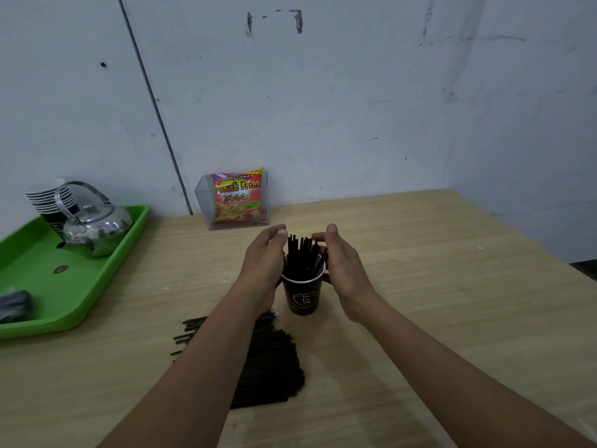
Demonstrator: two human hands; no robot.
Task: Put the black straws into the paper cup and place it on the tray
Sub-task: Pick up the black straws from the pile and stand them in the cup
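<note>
A dark paper cup [303, 297] stands upright on the wooden table, mid-frame, with several black straws [302, 253] standing in it. My left hand [263, 263] cups the left side of the straws and rim, fingers curved. On the right side my right hand [344, 270] does the same, thumb and fingertips touching the straw tops. A pile of loose black straws [271, 360] lies on the table in front of the cup, partly under my left forearm. The green tray [32, 279] sits at the far left.
On the tray stand a metal kettle [97, 224], a stack of paper cups [51, 198] and a dark object [14, 305] at its near corner. A clear box with a snack bag [237, 198] stands against the wall behind the cup.
</note>
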